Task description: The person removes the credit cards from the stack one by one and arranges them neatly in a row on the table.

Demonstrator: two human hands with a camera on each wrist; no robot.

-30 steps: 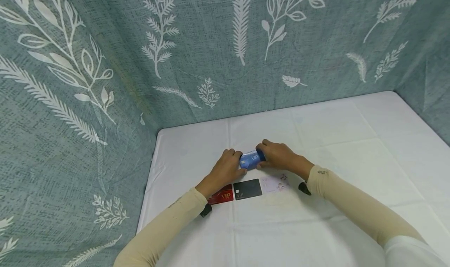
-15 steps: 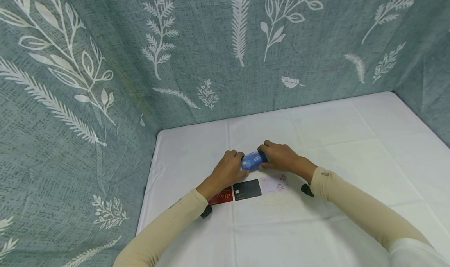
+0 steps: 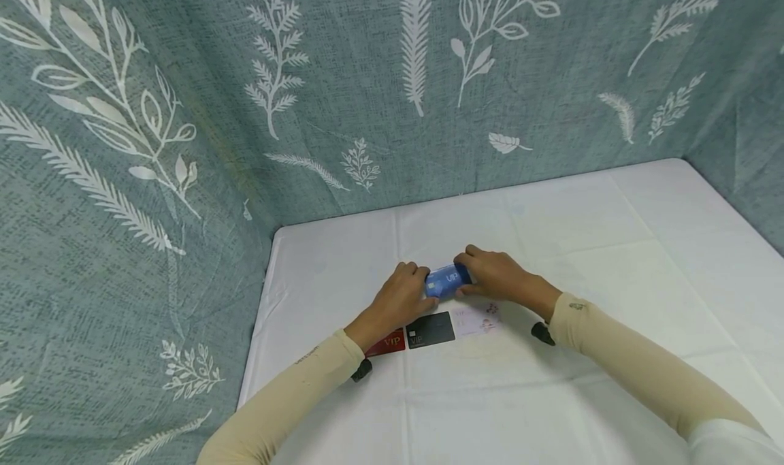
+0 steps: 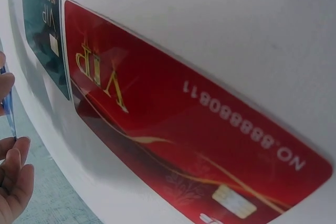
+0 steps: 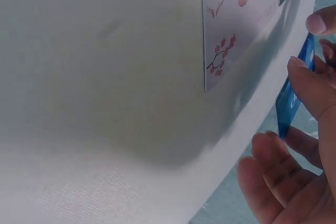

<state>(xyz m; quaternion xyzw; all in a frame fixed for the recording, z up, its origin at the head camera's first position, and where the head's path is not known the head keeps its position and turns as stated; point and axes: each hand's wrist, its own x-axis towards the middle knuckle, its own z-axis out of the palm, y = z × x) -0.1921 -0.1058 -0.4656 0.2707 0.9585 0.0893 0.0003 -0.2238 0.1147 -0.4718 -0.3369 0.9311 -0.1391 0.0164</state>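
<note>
A blue VIP card (image 3: 442, 282) is held between both hands over the white table in the head view. My left hand (image 3: 397, 295) pinches its left end. At the opposite end, the thumb and fingers of my right hand (image 3: 497, 275) grip the card's darker edge. The right wrist view shows the blue card (image 5: 287, 107) nearly edge-on, raised off the tabletop. Just nearer to me lie a red VIP card (image 4: 152, 108), partly covered by the left wrist in the head view, a black VIP card (image 3: 431, 331), and a pale card with pink flowers (image 3: 474, 321), side by side in a row.
A white cloth with fold creases covers the table (image 3: 588, 247). Green curtain fabric (image 3: 343, 97) with white leaf prints hangs along the back and left. Small black wrist devices show under the left sleeve (image 3: 294, 390) and right sleeve (image 3: 637, 363).
Both hands have shifted slightly to the right together with the blue card. The three cards in the row have stayed put.
</note>
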